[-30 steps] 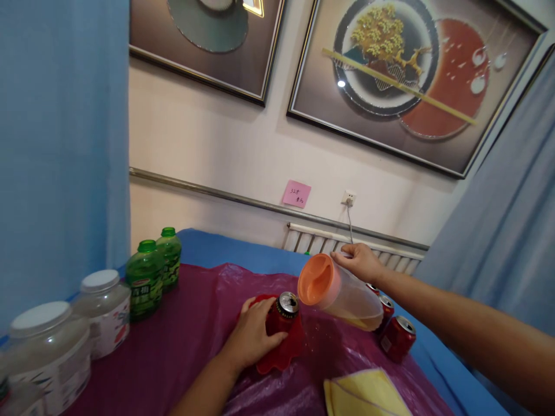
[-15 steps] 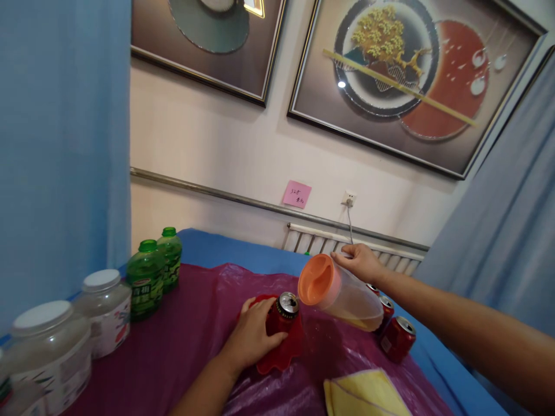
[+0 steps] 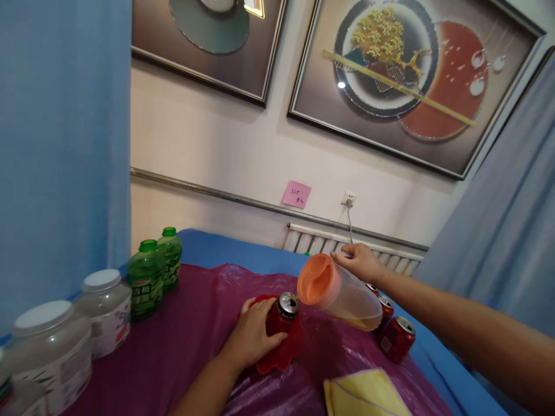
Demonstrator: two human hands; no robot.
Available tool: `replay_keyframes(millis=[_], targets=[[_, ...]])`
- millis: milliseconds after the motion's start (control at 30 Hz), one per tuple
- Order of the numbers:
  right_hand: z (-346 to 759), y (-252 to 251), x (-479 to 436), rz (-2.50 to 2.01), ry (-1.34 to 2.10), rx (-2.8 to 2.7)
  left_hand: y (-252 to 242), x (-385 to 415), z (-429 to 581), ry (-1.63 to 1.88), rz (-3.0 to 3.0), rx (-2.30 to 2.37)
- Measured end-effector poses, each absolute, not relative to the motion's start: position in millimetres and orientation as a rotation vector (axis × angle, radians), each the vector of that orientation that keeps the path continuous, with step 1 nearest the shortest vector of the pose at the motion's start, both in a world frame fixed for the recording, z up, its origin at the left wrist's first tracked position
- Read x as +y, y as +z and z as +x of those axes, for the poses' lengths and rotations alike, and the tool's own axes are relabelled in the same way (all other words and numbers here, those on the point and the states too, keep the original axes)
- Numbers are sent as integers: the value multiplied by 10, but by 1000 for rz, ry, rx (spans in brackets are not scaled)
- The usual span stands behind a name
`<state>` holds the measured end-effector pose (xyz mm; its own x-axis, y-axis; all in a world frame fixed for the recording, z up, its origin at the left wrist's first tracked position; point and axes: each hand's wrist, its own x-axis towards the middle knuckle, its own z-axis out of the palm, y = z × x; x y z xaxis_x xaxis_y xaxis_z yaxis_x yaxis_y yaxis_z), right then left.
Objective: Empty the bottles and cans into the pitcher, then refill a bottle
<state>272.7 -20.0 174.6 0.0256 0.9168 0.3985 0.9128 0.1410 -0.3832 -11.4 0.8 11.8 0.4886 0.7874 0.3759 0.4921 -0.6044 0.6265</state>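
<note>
My left hand (image 3: 254, 335) is wrapped round an opened red drink can (image 3: 284, 315), which stands upright on a red scalloped dish (image 3: 277, 358). With my right hand (image 3: 359, 263) I grip a clear plastic pitcher (image 3: 351, 297) at its far side; the handle itself is mostly hidden. Its orange lid (image 3: 318, 280) points left, and the pitcher lies tilted nearly on its side. The spout edge is close beside the can's opening. A little yellowish liquid lies along the pitcher's lower wall.
Several red cans (image 3: 398, 339) stand to the right. A folded yellow cloth (image 3: 364, 396) lies in front on the purple plastic sheet (image 3: 182, 346). Along the left are green bottles (image 3: 145, 283) and white-lidded jars (image 3: 52, 358). A wall with a radiator (image 3: 394, 260) is behind.
</note>
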Motion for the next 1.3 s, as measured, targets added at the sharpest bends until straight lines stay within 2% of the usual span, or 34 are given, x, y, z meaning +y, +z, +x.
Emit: replay_keyframes(millis=[1300], targets=[[2778,1629,-172,-1754,35,-1864,80,13,-112,941,2307,1067]])
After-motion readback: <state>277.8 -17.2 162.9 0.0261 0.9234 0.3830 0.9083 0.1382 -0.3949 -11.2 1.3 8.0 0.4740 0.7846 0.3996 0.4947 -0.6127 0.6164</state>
